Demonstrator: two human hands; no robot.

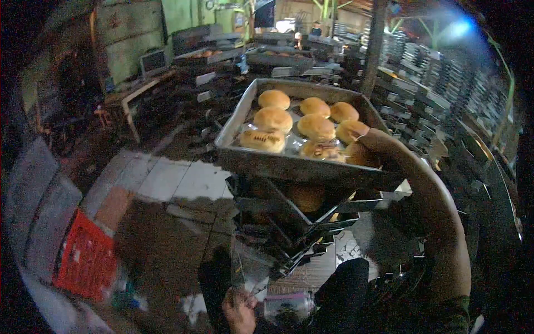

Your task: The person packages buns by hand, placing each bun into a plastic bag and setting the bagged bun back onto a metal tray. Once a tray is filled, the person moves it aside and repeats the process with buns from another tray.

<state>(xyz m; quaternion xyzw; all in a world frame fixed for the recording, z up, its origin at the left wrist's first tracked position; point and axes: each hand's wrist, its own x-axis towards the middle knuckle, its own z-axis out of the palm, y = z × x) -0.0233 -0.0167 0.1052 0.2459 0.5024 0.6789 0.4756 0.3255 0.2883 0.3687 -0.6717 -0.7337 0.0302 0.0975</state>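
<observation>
My right hand (364,132) reaches into a metal baking tray (300,161), its fingers closed on a round golden bun (346,131) at the right side. Several more buns lie in the tray, among them one with dark printed marks (262,141) at the front left, apparently under clear plastic. Low in the view, my left hand (240,310) is closed on what looks like a thin clear plastic bag (248,273). Right beside that hand lies a clear cylindrical container (286,308), near my knees. Part of the right fingers is hidden by the buns.
More dark trays are stacked crosswise (303,222) under the top one. A red plastic crate (86,256) stands on the floor at left. Tall tray stacks (423,67) fill the right, near a post (375,50). A screen (154,61) sits on a table behind.
</observation>
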